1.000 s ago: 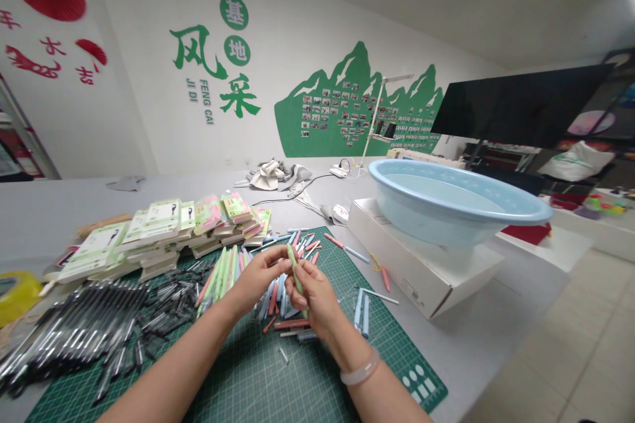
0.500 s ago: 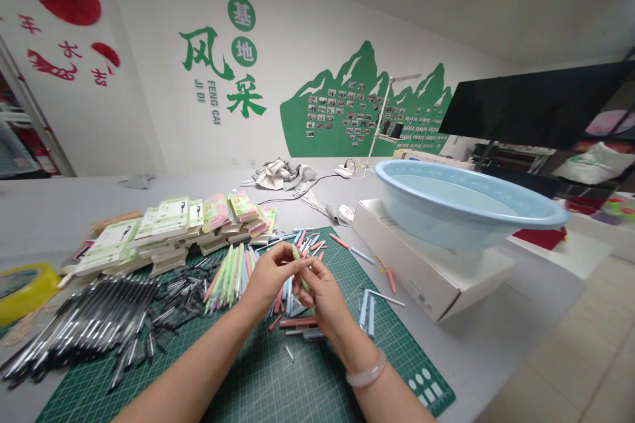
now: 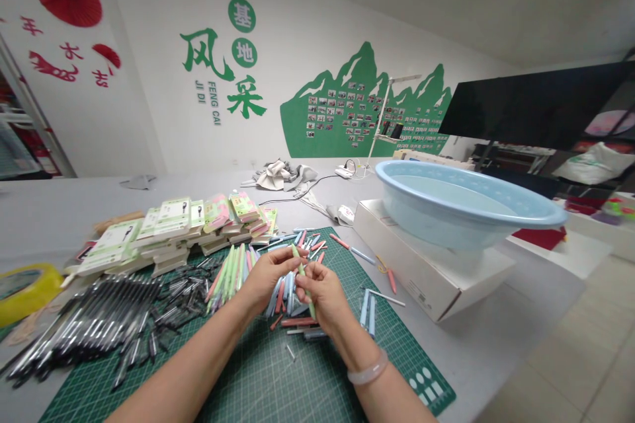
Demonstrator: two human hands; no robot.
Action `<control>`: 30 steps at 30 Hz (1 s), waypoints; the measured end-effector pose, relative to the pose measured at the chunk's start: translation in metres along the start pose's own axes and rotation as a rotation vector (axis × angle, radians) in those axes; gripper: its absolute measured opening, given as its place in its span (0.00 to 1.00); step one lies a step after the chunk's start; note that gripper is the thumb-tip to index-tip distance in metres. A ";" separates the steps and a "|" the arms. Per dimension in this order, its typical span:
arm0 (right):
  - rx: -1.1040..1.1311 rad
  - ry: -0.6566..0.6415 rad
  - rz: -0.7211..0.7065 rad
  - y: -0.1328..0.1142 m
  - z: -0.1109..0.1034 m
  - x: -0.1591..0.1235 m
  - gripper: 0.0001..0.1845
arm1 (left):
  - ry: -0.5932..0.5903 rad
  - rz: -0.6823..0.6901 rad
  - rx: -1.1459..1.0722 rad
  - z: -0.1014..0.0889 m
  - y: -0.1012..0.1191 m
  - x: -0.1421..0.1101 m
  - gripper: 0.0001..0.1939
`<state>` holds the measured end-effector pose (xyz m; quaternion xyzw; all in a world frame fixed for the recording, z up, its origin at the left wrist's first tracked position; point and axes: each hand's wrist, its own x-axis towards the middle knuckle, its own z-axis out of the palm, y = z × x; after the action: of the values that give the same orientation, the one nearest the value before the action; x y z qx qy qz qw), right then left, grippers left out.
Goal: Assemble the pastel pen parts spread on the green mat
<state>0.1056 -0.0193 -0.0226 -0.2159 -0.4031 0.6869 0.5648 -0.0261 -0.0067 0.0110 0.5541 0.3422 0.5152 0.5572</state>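
A light green pen (image 3: pixel 300 268) is held tilted between my two hands above the green cutting mat (image 3: pixel 248 370). My left hand (image 3: pixel 268 276) pinches it near its upper end. Around its middle and lower part close the fingers of my right hand (image 3: pixel 322 292); its lower tip sticks out below them. Beneath and behind the hands lie loose blue and red pen parts (image 3: pixel 284 294), partly hidden. Left of my left hand is a bundle of green and pink pens (image 3: pixel 233 277).
Black pens (image 3: pixel 94 320) and loose black caps (image 3: pixel 183 294) spread at left, before stacked small boxes (image 3: pixel 169 218) and a yellow tape roll (image 3: pixel 30 291). A blue basin (image 3: pixel 446 231) rests on a white box (image 3: pixel 421 277) at right. Grey cloth (image 3: pixel 278 175) lies behind.
The green pen shows more of its length now, its lower end visible below my right hand. My left fingers have shifted slightly on its upper end.
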 end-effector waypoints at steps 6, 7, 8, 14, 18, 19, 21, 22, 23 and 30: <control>-0.027 0.027 0.061 -0.002 -0.002 -0.001 0.20 | -0.025 -0.001 -0.039 0.000 0.000 -0.001 0.16; -0.033 0.031 0.072 -0.003 -0.002 -0.001 0.20 | -0.024 -0.001 -0.047 0.000 0.000 -0.002 0.16; -0.042 0.032 0.081 -0.003 -0.002 -0.001 0.20 | -0.022 -0.002 -0.054 0.000 0.000 -0.002 0.16; -0.062 0.028 0.040 -0.002 0.000 0.001 0.17 | 0.009 0.009 -0.143 0.004 -0.006 -0.002 0.18; -0.048 0.067 0.045 -0.002 -0.001 0.001 0.16 | 0.025 0.002 -0.158 0.004 -0.007 -0.001 0.15; -0.050 0.080 0.044 -0.002 -0.002 0.001 0.17 | 0.029 0.003 -0.148 0.004 -0.006 -0.001 0.15; -0.054 0.099 0.047 -0.001 -0.003 0.002 0.17 | 0.036 0.007 -0.133 0.004 -0.005 -0.002 0.15; -0.054 0.099 0.051 -0.001 -0.003 0.002 0.16 | 0.038 0.007 -0.131 0.005 -0.005 -0.002 0.15; -0.055 0.092 0.058 0.000 -0.004 0.002 0.14 | 0.038 0.006 -0.136 0.005 -0.004 -0.002 0.15; -0.011 0.013 0.099 0.004 -0.001 0.003 0.17 | -0.015 -0.033 -0.212 0.006 0.000 -0.004 0.14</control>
<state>0.1037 -0.0162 -0.0257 -0.2433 -0.3922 0.7105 0.5313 -0.0209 -0.0125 0.0108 0.4902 0.2908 0.5350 0.6236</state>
